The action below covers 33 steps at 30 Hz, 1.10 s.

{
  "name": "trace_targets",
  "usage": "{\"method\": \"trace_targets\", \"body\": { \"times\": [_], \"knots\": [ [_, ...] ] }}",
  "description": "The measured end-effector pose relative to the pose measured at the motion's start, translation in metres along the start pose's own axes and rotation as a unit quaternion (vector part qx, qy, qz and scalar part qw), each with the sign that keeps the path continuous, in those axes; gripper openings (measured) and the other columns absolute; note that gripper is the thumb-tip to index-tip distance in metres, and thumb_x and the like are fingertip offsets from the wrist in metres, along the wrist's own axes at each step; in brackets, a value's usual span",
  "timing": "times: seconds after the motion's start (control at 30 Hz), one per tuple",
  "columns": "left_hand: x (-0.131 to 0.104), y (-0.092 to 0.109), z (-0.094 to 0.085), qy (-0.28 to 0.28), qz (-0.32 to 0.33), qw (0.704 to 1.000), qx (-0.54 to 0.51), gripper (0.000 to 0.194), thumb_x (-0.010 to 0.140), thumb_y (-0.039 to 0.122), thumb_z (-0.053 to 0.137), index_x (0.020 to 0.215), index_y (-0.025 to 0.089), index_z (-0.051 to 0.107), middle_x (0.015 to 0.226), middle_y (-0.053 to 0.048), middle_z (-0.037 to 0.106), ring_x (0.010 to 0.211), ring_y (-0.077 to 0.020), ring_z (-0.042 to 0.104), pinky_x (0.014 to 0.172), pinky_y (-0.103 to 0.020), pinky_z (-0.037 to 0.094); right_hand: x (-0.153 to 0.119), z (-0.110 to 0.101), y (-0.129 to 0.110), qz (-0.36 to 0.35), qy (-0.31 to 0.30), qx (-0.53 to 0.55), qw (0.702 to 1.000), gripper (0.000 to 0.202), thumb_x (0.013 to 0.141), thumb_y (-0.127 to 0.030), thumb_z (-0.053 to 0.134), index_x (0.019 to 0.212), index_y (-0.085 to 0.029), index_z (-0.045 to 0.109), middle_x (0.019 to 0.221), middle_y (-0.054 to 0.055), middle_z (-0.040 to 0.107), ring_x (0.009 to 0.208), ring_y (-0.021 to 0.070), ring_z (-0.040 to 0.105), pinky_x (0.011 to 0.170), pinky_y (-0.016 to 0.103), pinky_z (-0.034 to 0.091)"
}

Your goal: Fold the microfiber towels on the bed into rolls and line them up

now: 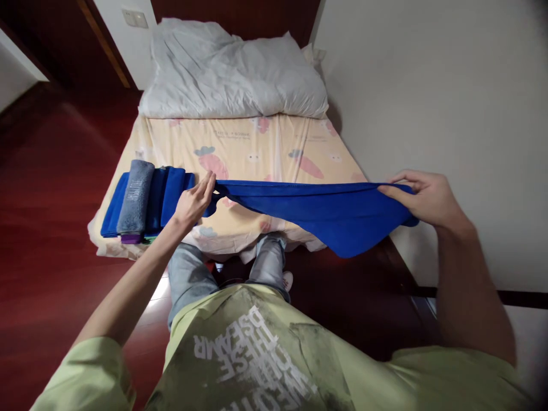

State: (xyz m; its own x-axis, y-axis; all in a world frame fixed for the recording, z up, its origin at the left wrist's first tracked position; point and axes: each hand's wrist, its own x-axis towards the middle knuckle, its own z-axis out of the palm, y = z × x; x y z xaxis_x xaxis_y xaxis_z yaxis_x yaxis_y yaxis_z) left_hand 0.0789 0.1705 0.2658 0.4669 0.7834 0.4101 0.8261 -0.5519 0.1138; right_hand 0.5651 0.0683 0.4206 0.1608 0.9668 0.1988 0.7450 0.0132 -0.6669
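A blue towel is stretched sideways in the air over the near part of the bed, its lower edge sagging toward the right. My left hand pinches one end, fingers pressed together. At the other end, my right hand grips the cloth between thumb and fingers. Beside my left hand, on the bed's near left corner, lie several folded blue towels. A grey-blue rolled towel with lettering rests on top of them, and a bit of purple cloth shows beneath.
I sit at the foot of a bed with a yellow carrot-print sheet. A bunched white quilt covers its far end. A pale wall stands to the right, and dark red wooden floor extends on the left.
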Motion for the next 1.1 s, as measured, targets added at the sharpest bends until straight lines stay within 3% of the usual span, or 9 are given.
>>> {"method": "trace_targets", "body": {
  "times": [0.1,0.2,0.3,0.47,0.53,0.67,0.83,1.0,1.1],
  "knots": [
    [0.014,0.007,-0.001,0.022,-0.022,1.0,-0.003,0.042,0.094,0.006,0.031,0.133,0.01,0.044,0.127,-0.021,0.06,0.115,-0.03,0.062,0.089,-0.043,0.054,-0.002,-0.011,-0.003,0.003,-0.021,0.021,1.0,0.042,0.066,-0.059,0.08,0.076,-0.02,0.068,0.055,-0.002,0.054,0.048,0.009,0.044,0.043,0.022,0.035],
    [0.025,0.011,0.003,0.037,-0.032,0.996,-0.069,0.031,0.09,0.006,0.037,0.117,0.013,0.051,0.105,-0.014,0.063,0.097,-0.0252,0.064,0.087,-0.041,0.052,-0.002,-0.022,-0.002,-0.003,-0.017,0.064,0.998,0.044,0.061,-0.059,0.084,0.071,-0.02,0.066,0.053,-0.002,0.052,0.046,0.0083,0.043,0.042,0.022,0.031],
    [0.026,0.013,0.007,0.029,0.003,0.988,-0.151,0.028,0.088,0.01,0.038,0.11,0.015,0.054,0.103,-0.01,0.059,0.092,-0.0219,0.061,0.085,-0.037,0.052,0.0,-0.028,0.002,0.006,-0.009,0.11,0.994,0.047,0.056,-0.058,0.087,0.068,-0.019,0.065,0.053,-0.001,0.052,0.045,0.0089,0.044,0.041,0.022,0.031],
    [0.014,0.009,0.007,-0.038,0.063,0.977,-0.2,0.02,0.092,0.028,0.045,0.097,0.017,0.06,0.103,-0.009,0.056,0.092,-0.0208,0.059,0.088,-0.038,0.052,0.001,-0.026,0.015,0.015,0.029,0.087,0.996,0.045,0.057,-0.058,0.087,0.071,-0.02,0.066,0.054,-0.001,0.052,0.046,0.0089,0.043,0.041,0.023,0.031],
    [0.009,0.002,0.004,-0.035,0.077,0.978,-0.191,0.022,0.094,0.033,0.046,0.096,0.016,0.062,0.107,-0.01,0.056,0.094,-0.0205,0.058,0.088,-0.038,0.052,0.0,-0.023,0.021,0.011,0.032,0.046,0.998,0.044,0.06,-0.059,0.084,0.073,-0.02,0.068,0.058,0.001,0.056,0.048,0.0104,0.045,0.042,0.025,0.033],
    [0.007,-0.016,-0.008,0.029,0.042,0.993,-0.105,0.027,0.099,0.028,0.039,0.107,0.015,0.061,0.114,-0.012,0.055,0.104,-0.0204,0.055,0.092,-0.037,0.05,-0.006,-0.014,0.032,-0.021,0.007,-0.095,0.995,0.044,0.069,-0.065,0.076,0.076,-0.021,0.071,0.072,0.004,0.066,0.059,0.0147,0.052,0.054,0.03,0.041],
    [0.016,-0.037,-0.031,0.025,-0.032,0.999,0.007,0.027,0.095,0.016,0.042,0.116,0.014,0.06,0.109,-0.007,0.057,0.101,-0.0162,0.053,0.097,-0.032,0.046,-0.009,-0.014,0.047,-0.072,-0.052,-0.249,0.964,0.048,0.082,-0.071,0.058,0.082,-0.024,0.071,0.059,0.0,0.059,0.051,0.0129,0.042,0.056,0.031,0.038],
    [0.024,-0.052,-0.051,0.06,-0.07,0.995,0.027,0.027,0.099,0.021,0.04,0.115,0.014,0.061,0.115,-0.006,0.056,0.105,-0.0146,0.051,0.101,-0.032,0.044,-0.007,-0.021,0.067,-0.15,-0.022,-0.264,0.953,0.041,0.091,-0.058,0.051,0.088,-0.022,0.07,0.086,0.007,0.071,0.062,0.0157,0.052,0.072,0.033,0.042],
    [0.026,-0.059,-0.062,0.075,-0.073,0.994,0.037,0.033,0.102,0.03,0.037,0.114,0.013,0.063,0.113,-0.008,0.059,0.106,-0.0155,0.052,0.101,-0.033,0.044,-0.009,-0.025,0.08,-0.146,-0.004,-0.259,0.955,0.036,0.09,-0.054,0.053,0.088,-0.022,0.069,0.092,0.008,0.072,0.07,0.0177,0.056,0.076,0.032,0.042]
  ]
}}
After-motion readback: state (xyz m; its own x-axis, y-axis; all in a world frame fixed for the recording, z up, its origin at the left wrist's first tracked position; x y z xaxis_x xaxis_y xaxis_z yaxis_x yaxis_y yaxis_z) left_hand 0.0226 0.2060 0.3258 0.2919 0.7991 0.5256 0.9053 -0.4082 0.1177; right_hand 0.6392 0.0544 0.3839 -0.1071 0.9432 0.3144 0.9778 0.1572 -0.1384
